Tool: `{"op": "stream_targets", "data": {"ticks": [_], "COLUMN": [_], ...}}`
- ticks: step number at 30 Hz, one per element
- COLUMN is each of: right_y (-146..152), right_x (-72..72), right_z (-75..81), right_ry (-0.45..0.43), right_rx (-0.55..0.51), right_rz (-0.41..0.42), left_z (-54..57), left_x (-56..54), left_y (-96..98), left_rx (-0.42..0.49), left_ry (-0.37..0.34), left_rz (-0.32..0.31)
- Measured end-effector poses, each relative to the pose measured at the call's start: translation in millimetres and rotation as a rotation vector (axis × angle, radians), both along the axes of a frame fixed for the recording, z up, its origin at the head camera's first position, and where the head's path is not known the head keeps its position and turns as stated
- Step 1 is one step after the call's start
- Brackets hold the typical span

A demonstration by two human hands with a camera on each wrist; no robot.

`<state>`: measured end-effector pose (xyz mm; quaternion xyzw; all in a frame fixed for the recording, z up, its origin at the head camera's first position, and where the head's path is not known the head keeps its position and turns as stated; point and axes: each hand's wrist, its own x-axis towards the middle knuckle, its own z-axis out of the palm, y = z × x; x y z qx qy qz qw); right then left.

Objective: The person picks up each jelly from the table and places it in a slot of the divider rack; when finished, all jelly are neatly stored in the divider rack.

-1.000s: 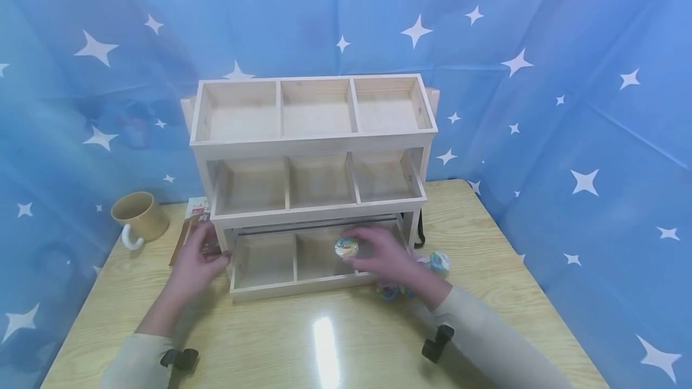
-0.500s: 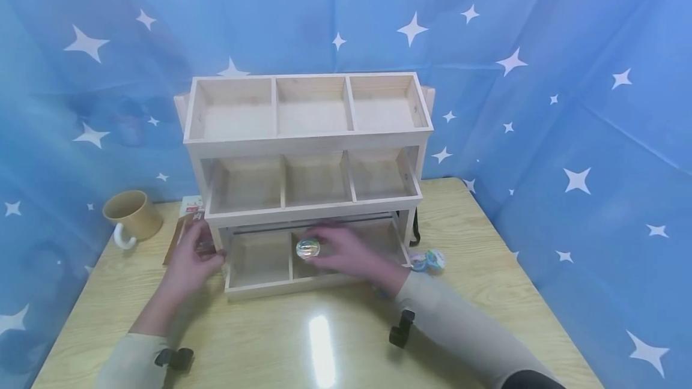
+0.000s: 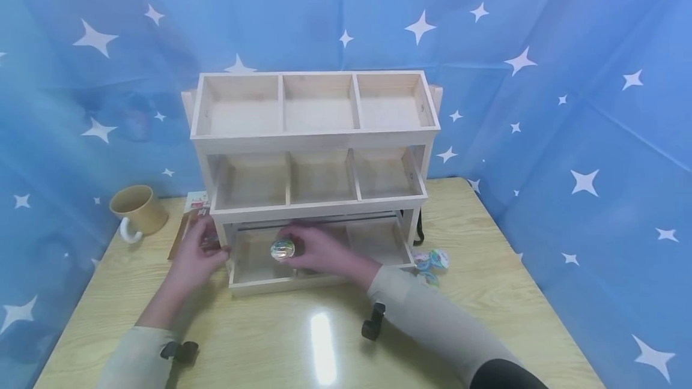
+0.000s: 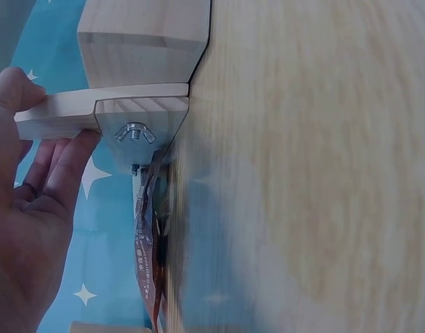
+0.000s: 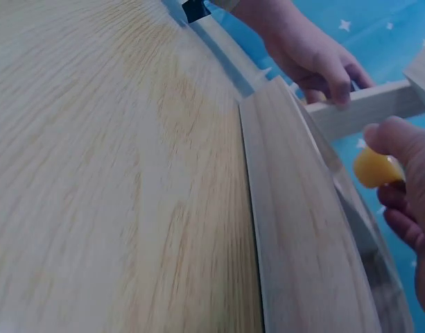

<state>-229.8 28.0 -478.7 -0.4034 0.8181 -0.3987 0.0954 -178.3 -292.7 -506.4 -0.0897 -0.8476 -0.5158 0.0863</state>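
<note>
A three-tier wooden rack (image 3: 316, 141) with divided trays stands on the table. My left hand (image 3: 196, 257) grips its left upright (image 4: 59, 111), thumb on one face and fingers on the other. Over the left compartment of the bottom tray (image 3: 265, 286), my right hand (image 3: 321, 251) pinches a small jelly cup (image 3: 282, 250) with a shiny printed lid facing up. The right wrist view shows the cup's rounded yellow body (image 5: 374, 168) between thumb and fingers, above the tray's front board (image 5: 302, 222). My right hand and forearm hide part of the bottom tray.
A tan mug (image 3: 143, 212) with a white handle and a brown packet (image 3: 186, 233) are left of the rack. Several small cups with printed lids (image 3: 439, 259) lie at its right, partly behind my sleeve. A starry blue curtain (image 3: 540, 107) surrounds the table (image 3: 259, 341).
My right hand has carried the jelly cup leftward along the bottom tray, from the middle-right to the left compartment. The left hand has stayed on the upright.
</note>
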Motion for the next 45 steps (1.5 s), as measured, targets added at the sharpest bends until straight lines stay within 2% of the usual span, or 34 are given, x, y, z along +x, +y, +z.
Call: {"op": "stream_targets", "data": {"ticks": [5, 9, 12, 16, 22, 28, 36, 40, 45], "right_y": [-21.7, -34.4, -42.2, -53.6, -66.8, -73.3, -80.5, -81.3, -79.7], "right_x": [-5.5, -7.5, -7.7, -7.7, -5.6, -5.9, -6.7, -6.4, -4.7], "right_z": [-4.8, -9.9, -13.6, -17.4, -17.8, -22.5, -25.4, -25.2, -23.7], "right_ry": [-0.048, -0.113, -0.125, -0.072, -0.055, -0.033, 0.098, 0.101, 0.033], "right_rx": [0.028, 0.036, 0.059, 0.087, 0.128, 0.167, 0.23, 0.222, 0.188], "right_rz": [0.046, 0.068, 0.082, 0.124, 0.167, 0.162, 0.125, 0.132, 0.144], "left_z": [1.9, 0.1, -1.6, -3.6, -6.2, -6.6, -3.2, -3.0, -4.6], "left_x": [0.8, -0.9, -1.9, -2.4, -2.9, -5.0, -4.6, -4.6, -4.1], "left_y": [-0.6, -1.2, -0.5, -0.2, 0.0, -0.3, -0.3, -0.8, -1.7], "left_rx": [-0.003, 0.007, 0.018, 0.041, 0.039, 0.023, 0.029, 0.036, 0.03], "left_ry": [-0.012, -0.028, -0.025, -0.014, -0.018, -0.019, -0.022, -0.021, -0.019], "left_rz": [0.017, 0.012, 0.003, -0.013, -0.01, 0.002, 0.007, 0.009, 0.01]}}
